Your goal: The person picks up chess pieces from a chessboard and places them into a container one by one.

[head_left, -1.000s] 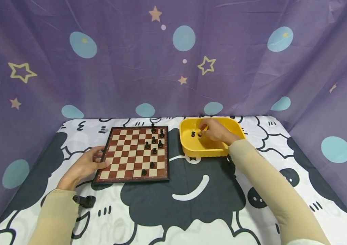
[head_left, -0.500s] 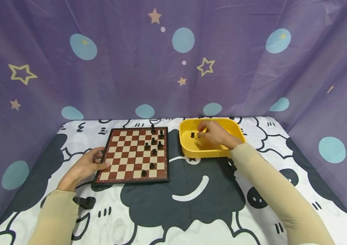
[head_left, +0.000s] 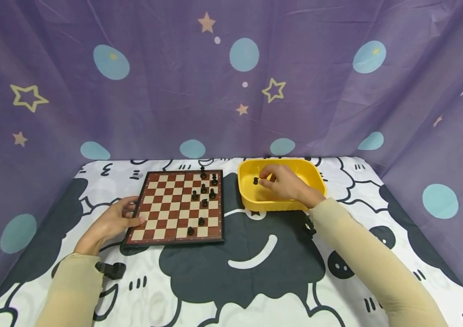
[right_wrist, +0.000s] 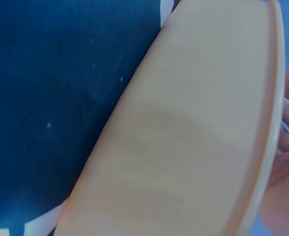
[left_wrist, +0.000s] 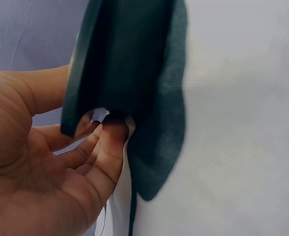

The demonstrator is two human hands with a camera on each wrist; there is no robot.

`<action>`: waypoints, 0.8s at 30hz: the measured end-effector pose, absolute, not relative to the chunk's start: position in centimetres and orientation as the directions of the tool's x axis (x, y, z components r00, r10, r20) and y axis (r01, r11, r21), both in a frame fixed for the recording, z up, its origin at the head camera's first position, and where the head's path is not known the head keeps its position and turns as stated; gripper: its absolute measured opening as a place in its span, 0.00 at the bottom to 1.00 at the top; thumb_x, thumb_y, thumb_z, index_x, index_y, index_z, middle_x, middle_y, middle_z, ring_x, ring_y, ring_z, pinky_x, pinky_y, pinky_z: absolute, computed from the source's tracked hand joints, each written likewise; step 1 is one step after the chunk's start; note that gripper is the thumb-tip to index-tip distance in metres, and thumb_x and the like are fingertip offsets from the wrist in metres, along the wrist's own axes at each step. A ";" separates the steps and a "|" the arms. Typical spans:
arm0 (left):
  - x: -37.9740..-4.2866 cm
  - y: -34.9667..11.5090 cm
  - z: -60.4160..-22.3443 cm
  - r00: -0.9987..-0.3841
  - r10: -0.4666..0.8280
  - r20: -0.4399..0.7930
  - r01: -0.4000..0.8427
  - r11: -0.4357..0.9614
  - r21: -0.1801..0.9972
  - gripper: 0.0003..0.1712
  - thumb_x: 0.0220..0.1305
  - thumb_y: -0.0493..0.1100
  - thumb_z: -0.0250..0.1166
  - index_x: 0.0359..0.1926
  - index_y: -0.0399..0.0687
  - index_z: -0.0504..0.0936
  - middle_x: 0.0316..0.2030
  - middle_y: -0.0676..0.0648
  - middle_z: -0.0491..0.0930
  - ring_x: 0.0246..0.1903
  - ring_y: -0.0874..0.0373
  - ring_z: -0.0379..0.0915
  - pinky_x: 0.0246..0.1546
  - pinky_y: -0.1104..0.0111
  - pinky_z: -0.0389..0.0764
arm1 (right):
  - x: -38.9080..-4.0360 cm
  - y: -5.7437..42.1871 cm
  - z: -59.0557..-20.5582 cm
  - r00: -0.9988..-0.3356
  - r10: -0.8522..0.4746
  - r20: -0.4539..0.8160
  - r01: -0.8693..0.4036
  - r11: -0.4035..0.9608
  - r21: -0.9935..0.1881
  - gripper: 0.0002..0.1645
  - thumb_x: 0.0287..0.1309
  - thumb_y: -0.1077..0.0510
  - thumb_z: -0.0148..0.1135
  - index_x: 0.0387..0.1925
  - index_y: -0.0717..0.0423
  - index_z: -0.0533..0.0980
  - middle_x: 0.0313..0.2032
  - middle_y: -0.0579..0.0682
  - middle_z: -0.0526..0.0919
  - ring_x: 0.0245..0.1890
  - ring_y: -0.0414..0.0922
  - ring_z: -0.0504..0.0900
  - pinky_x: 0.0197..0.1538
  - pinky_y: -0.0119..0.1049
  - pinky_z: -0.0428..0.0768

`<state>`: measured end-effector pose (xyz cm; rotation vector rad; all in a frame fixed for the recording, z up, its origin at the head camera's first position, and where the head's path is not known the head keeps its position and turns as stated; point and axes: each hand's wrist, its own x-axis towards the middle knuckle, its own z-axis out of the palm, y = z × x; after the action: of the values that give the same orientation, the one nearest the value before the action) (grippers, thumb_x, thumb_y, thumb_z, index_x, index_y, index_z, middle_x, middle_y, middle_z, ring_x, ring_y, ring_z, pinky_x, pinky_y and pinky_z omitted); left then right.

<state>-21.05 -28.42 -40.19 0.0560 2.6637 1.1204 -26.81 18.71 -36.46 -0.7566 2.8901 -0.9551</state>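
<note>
A folding chessboard (head_left: 157, 213) with brown and cream squares lies at left of centre, several black chess pieces standing on its right half, among them a pawn (head_left: 191, 231). My left hand (head_left: 114, 222) grips its left edge, thumb on top and fingers curled beneath, as the left wrist view shows with the dark board edge (left_wrist: 117, 59). My right hand (head_left: 286, 182) reaches down into a yellow tub (head_left: 276, 206), thumb and forefinger bent close together beside a small black chess piece (head_left: 256, 180). I cannot tell whether a piece is between those fingertips.
Sheep-patterned cloth (head_left: 251, 281) covers the table, and a purple curtain (head_left: 141, 113) hangs behind it. A black strap device (head_left: 110, 270) sits at the left wrist. The tub's wall (right_wrist: 174, 123) fills most of the right wrist view.
Inside the tub my right hand has shifted slightly left and nearer. The second black piece, earlier seen at its fingertips, no longer shows. The left hand keeps its grip on the board.
</note>
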 end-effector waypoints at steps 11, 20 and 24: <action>-20.9 -28.5 -40.3 -0.967 0.138 -0.212 -0.057 0.697 0.715 0.51 0.59 0.48 0.69 0.72 0.33 0.49 0.59 0.28 0.61 0.49 0.40 0.65 0.47 0.49 0.71 | -25.0 18.6 -36.1 -0.836 -0.486 0.254 -0.535 0.622 -0.572 0.09 0.62 0.54 0.62 0.41 0.53 0.81 0.38 0.42 0.82 0.33 0.42 0.76 0.38 0.37 0.77; -21.0 -28.5 -40.2 -0.968 0.136 -0.209 -0.054 0.703 0.709 0.52 0.58 0.48 0.69 0.72 0.33 0.49 0.58 0.28 0.61 0.50 0.40 0.64 0.47 0.48 0.70 | -23.7 17.8 -35.8 -0.817 -0.491 0.302 -0.566 0.587 -0.578 0.12 0.62 0.53 0.62 0.43 0.56 0.81 0.36 0.42 0.81 0.33 0.42 0.75 0.38 0.40 0.77; -21.0 -28.5 -40.3 -0.968 0.133 -0.212 -0.058 0.703 0.709 0.52 0.58 0.47 0.69 0.72 0.33 0.49 0.58 0.28 0.61 0.50 0.40 0.64 0.47 0.48 0.70 | -23.4 17.3 -36.0 -0.804 -0.496 0.329 -0.588 0.581 -0.563 0.13 0.62 0.54 0.62 0.43 0.57 0.81 0.36 0.43 0.81 0.32 0.41 0.74 0.37 0.40 0.77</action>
<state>-21.02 -28.46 -40.29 0.0597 2.6646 1.1223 -23.37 17.26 -35.95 -1.0043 2.9124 -1.1194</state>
